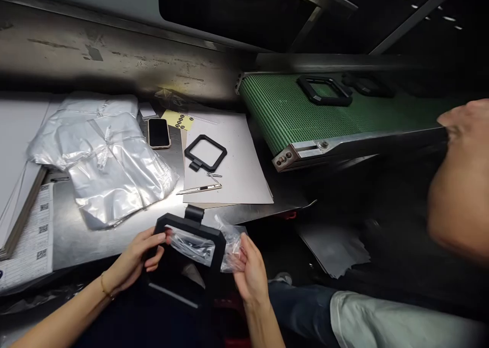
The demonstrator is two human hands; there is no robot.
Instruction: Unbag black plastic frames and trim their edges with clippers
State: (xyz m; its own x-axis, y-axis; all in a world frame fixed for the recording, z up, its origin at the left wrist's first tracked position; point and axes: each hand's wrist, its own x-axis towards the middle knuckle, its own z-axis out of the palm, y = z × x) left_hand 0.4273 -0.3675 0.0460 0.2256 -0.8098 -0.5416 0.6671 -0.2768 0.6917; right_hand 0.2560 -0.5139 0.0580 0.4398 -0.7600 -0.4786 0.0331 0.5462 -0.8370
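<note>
A black plastic frame with cut corners and a small tab on top is tilted in front of me. My left hand is closed on its left side, thumb on the upper left corner. Clear plastic bag material lies behind the frame and shows through its opening. My right hand pinches the bag just beyond the frame's right side. Beyond my hands, a similar black frame lies on white card sheets, with a slim craft knife close by. The frame's lower part is dark and hard to see.
Bundles of clear plastic bags and a phone lie on the metal table. A green conveyor belt at the upper right carries more black frames. At the right edge is another person's bare arm, with a pale sleeve below.
</note>
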